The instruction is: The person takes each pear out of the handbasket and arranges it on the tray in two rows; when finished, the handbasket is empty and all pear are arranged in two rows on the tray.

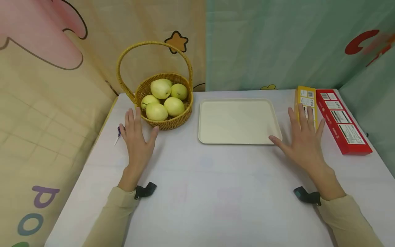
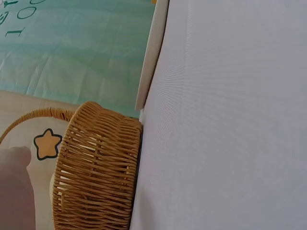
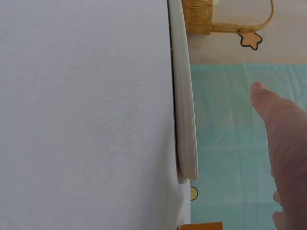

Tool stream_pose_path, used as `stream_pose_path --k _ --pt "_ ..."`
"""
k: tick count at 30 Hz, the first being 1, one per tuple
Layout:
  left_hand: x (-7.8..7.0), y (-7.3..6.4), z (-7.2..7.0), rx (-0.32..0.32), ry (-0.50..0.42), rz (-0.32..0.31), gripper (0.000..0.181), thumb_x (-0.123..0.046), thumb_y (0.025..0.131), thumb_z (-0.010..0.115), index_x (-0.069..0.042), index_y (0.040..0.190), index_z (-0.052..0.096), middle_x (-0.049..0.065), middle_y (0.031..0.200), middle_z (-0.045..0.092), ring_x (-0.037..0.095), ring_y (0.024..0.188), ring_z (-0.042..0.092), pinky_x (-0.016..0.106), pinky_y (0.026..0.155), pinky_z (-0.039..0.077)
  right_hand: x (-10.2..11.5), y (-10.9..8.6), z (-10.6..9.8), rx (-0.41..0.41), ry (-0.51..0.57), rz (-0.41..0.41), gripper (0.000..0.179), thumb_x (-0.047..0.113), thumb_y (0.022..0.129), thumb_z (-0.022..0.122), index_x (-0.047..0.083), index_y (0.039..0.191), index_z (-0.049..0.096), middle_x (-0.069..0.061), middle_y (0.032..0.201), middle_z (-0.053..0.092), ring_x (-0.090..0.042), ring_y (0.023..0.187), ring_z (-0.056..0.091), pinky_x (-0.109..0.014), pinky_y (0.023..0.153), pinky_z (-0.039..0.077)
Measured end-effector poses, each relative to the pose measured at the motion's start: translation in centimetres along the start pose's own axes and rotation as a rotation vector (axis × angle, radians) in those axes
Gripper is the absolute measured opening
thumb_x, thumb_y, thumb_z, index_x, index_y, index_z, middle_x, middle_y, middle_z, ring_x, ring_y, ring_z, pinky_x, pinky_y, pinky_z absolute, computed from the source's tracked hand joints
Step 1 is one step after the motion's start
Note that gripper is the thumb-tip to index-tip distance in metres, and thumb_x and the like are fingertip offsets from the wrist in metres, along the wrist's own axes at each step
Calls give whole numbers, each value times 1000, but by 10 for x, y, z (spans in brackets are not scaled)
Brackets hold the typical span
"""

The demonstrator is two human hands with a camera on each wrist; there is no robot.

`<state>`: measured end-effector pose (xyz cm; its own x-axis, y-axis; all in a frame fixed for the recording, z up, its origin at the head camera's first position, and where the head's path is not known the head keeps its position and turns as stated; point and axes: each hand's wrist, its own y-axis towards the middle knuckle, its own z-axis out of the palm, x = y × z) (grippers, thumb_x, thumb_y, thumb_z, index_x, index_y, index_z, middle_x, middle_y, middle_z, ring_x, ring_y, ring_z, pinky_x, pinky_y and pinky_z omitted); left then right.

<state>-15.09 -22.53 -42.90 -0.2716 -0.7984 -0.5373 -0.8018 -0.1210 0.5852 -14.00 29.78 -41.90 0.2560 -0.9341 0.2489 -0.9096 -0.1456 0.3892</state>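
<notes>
My left hand hovers over the table's left side with fingers spread, holding nothing. Just beyond its fingertips stands a wicker basket with a tall arched handle, filled with several yellow-green pears. Beside the left thumb, the basket's woven side fills part of the left wrist view. A small lollipop with a dark wrapper lies left of that hand, partly hidden by it. My right hand, also spread and holding nothing, is by the right end of a cream rectangular tray; its thumb overlaps the tray's corner in the head view.
Past the right fingers lies a yellow box, partly covered by them. A long red box with white labels lies along the table's right edge. The white-covered table backs onto a printed curtain.
</notes>
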Motion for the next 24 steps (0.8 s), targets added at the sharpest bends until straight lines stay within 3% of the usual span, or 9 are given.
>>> stream_pose_path --k 5,8,14,19,24 --pt "8 1 3 -61 -110 -72 77 -43 105 61 -18 169 26 10 176 20 30 163 15 60 129 5 0 3 0 5 13 7 108 63 89 68 15 170 16 -16 178 5 -44 162 0 -78 119 -9" --pt "11 4 3 -48 -145 -128 75 -38 107 59 -18 169 23 9 176 20 26 163 15 56 130 10 1 4 0 10 9 9 107 62 89 69 14 170 16 -17 178 4 -44 162 0 -79 119 -8" --pt "8 15 1 6 -230 -290 71 -44 111 49 -20 170 19 -1 176 19 18 163 14 46 132 12 4 4 0 -24 42 -11 105 58 88 71 13 168 22 -16 177 8 -43 162 5 -80 119 -5" --pt "7 34 2 36 -303 -434 68 -47 113 38 -21 171 14 -3 176 17 16 162 16 37 131 13 6 3 -1 -60 77 -20 102 60 88 70 12 167 27 -15 177 12 -41 162 8 -77 120 -6" --pt "21 57 9 19 -443 -566 63 -41 114 34 -17 170 18 2 176 19 16 161 21 29 129 18 6 0 -3 -67 83 -21 100 53 87 75 10 166 30 -16 176 14 -41 162 9 -77 121 -5"
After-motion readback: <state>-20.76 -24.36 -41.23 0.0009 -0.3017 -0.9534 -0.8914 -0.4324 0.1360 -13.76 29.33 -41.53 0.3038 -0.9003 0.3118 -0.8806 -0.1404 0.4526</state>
